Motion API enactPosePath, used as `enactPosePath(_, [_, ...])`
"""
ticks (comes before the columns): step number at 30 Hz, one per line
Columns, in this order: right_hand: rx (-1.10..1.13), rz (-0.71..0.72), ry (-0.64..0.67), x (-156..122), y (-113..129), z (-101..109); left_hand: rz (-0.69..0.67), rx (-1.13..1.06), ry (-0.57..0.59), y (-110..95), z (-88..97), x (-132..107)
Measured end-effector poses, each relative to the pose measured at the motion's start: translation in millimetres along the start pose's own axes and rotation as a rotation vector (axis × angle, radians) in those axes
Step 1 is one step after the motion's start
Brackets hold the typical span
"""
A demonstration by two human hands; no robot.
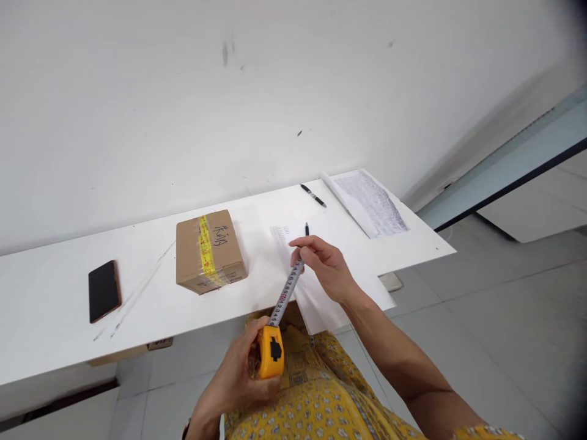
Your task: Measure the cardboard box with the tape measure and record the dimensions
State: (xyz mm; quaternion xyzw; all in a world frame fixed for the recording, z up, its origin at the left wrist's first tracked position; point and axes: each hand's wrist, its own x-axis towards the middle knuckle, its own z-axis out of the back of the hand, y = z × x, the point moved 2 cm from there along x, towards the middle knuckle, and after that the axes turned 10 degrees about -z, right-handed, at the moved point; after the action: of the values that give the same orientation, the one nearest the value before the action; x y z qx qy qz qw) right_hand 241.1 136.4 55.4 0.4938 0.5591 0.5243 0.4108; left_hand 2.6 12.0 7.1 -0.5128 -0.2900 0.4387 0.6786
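Observation:
My left hand (241, 366) is wrapped round the orange case of a tape measure (272, 353), just off the table's front edge. Its silver blade, with black numbers and a red mark, slants up to my right hand (323, 263). There the thumb and fingers pinch the blade near its free end, which they hide. Left of the blade sits a closed cardboard box (190, 250) with yellow printed tape and black handwriting on top. Beneath my right hand lies a white sheet of paper (321, 299), partly hanging over the front edge. A pen tip (307, 228) shows just beyond my right fingers.
On the white table (151, 293) a dark phone (104, 291) lies at the left. A black pen (313, 195) rests near the wall (192, 110), beside a written-on sheet (373, 205) with a folded edge. A glass panel (513, 165) stands at the right.

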Motion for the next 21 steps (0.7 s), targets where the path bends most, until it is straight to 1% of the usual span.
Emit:
enactPosePath(1, [0.013, -0.011, -0.024, -4.6, -1.4, 4.7, 0.003, 0.014, 0.03, -2.6, -3.8, 5.5])
enactPosePath(3, [0.005, -0.024, -0.053, -14.0, -9.0, 8.1, 0.01, -0.005, 0.036, -9.5, -10.0, 17.3])
enactPosePath(6, [-0.104, -0.016, -0.024, -27.9, -24.7, 1.1, -0.015, -0.044, -0.031, -20.0, -15.3, 35.1])
enactPosePath(9, [-0.285, 0.007, 0.04, -31.3, -34.3, -4.4, -0.096, 0.023, -0.11, -26.3, -14.1, 52.9])
enactPosePath(10, [-0.357, 0.002, 0.03, -27.5, -35.9, -1.7, -0.117, 0.071, -0.141, -27.2, -12.2, 59.2])
enactPosePath(11, [-0.438, -0.017, -0.01, -20.7, -37.1, 4.0, -0.127, 0.132, -0.177, -27.8, -9.4, 65.9])
enactPosePath(12, [-0.53, -0.049, -0.08, -11.1, -38.6, 12.4, -0.129, 0.207, -0.223, -28.2, -6.0, 73.4])
enactPosePath(15, [-0.852, -0.203, -0.363, 26.7, -47.7, 45.0, -0.1, 0.487, -0.375, -30.7, 5.1, 100.8])
enactPosePath(16, [-0.945, -0.262, -0.401, 39.3, -53.1, 53.9, -0.089, 0.57, -0.411, -32.4, 7.8, 111.9])
enactPosePath(18, [-1.06, -0.344, -0.38, 60.1, -65.8, 64.8, -0.074, 0.668, -0.45, -37.0, 10.0, 136.2])
enactPosePath(21, [-1.144, -0.361, -0.313, 73.9, -81.2, 66.9, -0.114, 0.729, -0.463, -45.6, 1.9, 172.9])
